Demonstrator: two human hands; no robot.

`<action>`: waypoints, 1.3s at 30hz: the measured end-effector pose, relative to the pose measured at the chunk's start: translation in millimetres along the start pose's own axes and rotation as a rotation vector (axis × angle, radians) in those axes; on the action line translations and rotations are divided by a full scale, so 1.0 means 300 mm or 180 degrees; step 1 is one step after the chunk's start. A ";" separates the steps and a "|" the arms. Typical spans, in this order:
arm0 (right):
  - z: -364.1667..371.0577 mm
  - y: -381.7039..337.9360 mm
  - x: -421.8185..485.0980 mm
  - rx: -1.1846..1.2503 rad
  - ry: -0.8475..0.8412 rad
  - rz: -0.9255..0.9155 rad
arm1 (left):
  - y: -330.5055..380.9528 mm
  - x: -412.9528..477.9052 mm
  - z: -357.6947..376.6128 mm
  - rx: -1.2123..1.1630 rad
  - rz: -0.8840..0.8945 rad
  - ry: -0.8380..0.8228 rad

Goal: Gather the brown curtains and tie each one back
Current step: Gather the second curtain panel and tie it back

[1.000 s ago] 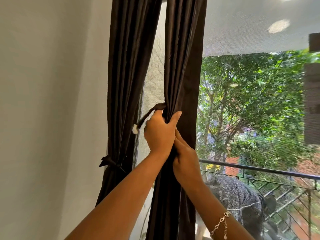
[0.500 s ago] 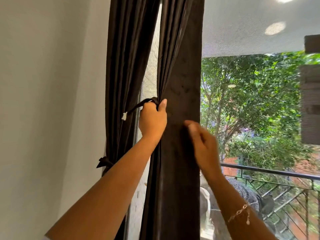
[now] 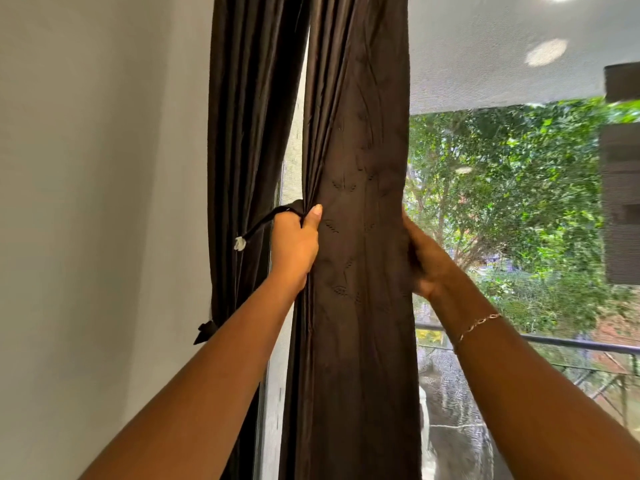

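We see the left hand point(image 3: 294, 244) clenched on the near curtain point(image 3: 360, 306) at its pleated edge, the tie strap point(image 3: 273, 216) pinned under its fingers. The right hand point(image 3: 427, 261) curls its fingers round the opposite edge. The far curtain point(image 3: 249, 133) hangs tied beside the wall point(image 3: 104, 202).

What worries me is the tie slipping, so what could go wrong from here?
1. The left hand pinches both the tie strap and the folds of the untied curtain. Shifting that grip could drop the strap, whose white-tipped end dangles free.
2. The right hand holds the curtain's far edge, with the fabric spread flat between the hands. Unless it is bunched tighter, the strap may not reach round it.
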State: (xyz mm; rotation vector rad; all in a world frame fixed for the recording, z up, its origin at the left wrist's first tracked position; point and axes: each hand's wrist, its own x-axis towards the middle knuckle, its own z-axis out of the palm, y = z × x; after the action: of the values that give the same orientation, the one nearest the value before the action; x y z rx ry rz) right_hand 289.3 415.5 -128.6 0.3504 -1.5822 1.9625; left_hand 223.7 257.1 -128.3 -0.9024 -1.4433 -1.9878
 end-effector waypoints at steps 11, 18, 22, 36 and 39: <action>0.140 0.092 -0.118 -0.3369 0.1345 -0.1753 | -0.005 -0.004 0.025 0.0482 0.0181 0.0033; 0.271 0.204 -0.145 -0.4609 0.0821 -0.1459 | 0.021 -0.033 0.043 0.0450 0.0148 -0.0296; 0.275 0.224 -0.167 -0.4257 0.0484 -0.1786 | 0.018 -0.024 0.029 0.0232 -0.0151 -0.0650; 0.087 0.048 0.016 -0.1425 -0.0896 0.0053 | -0.023 0.031 -0.019 -0.0582 -0.0714 -0.0940; 0.074 0.031 0.031 -0.1993 -0.0508 -0.0001 | -0.037 0.036 -0.024 -0.0423 -0.0681 -0.0837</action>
State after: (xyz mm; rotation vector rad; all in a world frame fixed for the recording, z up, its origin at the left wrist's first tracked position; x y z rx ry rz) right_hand 273.0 395.9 -125.2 0.2481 -2.1888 1.3610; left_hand 207.0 253.2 -128.3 -1.1446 -1.6239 -2.2085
